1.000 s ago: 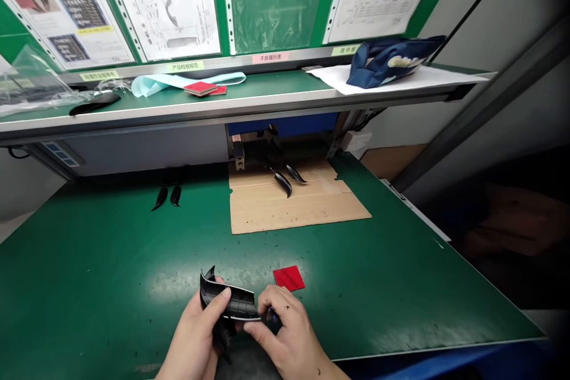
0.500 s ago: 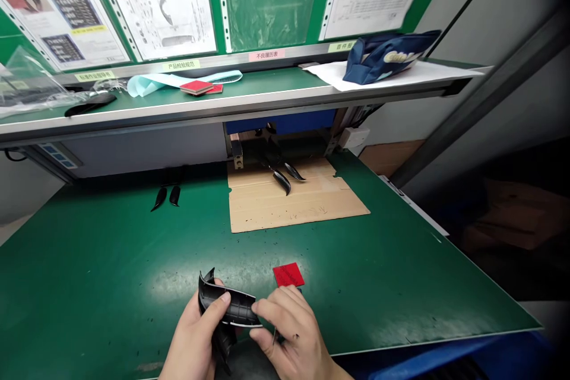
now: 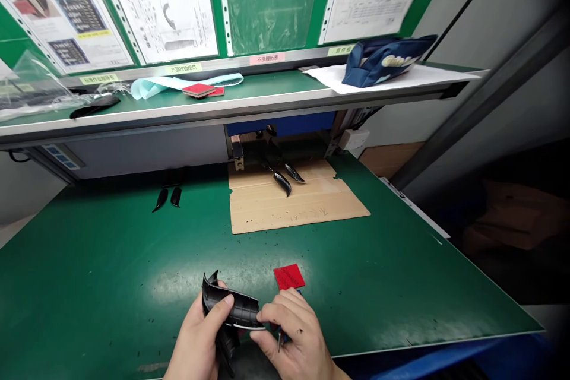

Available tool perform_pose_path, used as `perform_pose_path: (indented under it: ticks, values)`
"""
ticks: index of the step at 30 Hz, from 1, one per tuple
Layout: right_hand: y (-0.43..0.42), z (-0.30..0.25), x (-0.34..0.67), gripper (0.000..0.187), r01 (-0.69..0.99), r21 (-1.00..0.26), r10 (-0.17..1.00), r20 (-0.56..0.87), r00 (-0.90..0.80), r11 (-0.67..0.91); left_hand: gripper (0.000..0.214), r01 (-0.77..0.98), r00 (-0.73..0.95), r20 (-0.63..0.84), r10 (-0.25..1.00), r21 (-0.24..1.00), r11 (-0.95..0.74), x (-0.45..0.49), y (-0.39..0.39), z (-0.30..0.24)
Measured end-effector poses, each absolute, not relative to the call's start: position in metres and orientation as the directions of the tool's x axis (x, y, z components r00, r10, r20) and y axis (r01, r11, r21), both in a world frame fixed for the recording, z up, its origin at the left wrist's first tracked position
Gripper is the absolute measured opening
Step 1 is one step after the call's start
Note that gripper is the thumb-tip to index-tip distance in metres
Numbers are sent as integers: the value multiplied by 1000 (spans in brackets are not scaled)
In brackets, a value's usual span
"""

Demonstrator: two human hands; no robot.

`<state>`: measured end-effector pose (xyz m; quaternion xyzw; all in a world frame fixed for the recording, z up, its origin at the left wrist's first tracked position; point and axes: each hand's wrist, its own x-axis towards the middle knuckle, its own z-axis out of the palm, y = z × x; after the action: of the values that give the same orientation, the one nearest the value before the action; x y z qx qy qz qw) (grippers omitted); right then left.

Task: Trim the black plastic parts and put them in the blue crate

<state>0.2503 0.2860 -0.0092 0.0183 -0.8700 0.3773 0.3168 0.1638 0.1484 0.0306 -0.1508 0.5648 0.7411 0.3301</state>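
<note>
Near the front edge of the green table, both my hands hold a curved black plastic part. My left hand wraps round its left end with the thumb on top. My right hand pinches its right end, fingers closed; a small thin tool or edge shows under the fingers, too small to name. A red square pad lies on the table just beyond my right hand.
A cardboard sheet with two black curved pieces lies mid-table. Two small black pieces lie to the left. The upper shelf carries a blue bag, red pads, a pale blue strip and plastic bags.
My right hand has shifted slightly along the part's right end; the part has stayed in both hands. The view has wobbled a little.
</note>
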Motion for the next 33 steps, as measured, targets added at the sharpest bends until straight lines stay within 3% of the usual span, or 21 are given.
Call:
perform_pose_path:
  ticks: [5, 7, 10, 14, 33]
  values:
    - [286, -11, 251, 34, -241, -672, 247, 545, -801, 700, 49, -660, -738, -598, 312, 736, -149, 163, 148, 28]
    - [286, -11, 252, 35, -204, -708, 254, 484, -838, 676, 46, -648, -749, -590, 302, 747, -148, 164, 148, 29]
    - [286, -10, 253, 52, -121, -752, 250, 360, -899, 648, 40, -632, -762, -573, 303, 759, -153, 166, 148, 30]
    - [285, -11, 254, 67, -95, -695, 187, 319, -929, 712, 38, -581, -794, -528, 300, 805, -121, 166, 147, 26]
    - [285, -15, 248, 75, -14, -551, 164, 272, -948, 835, 36, -401, -880, -395, 262, 916, 34, 163, 147, 28]
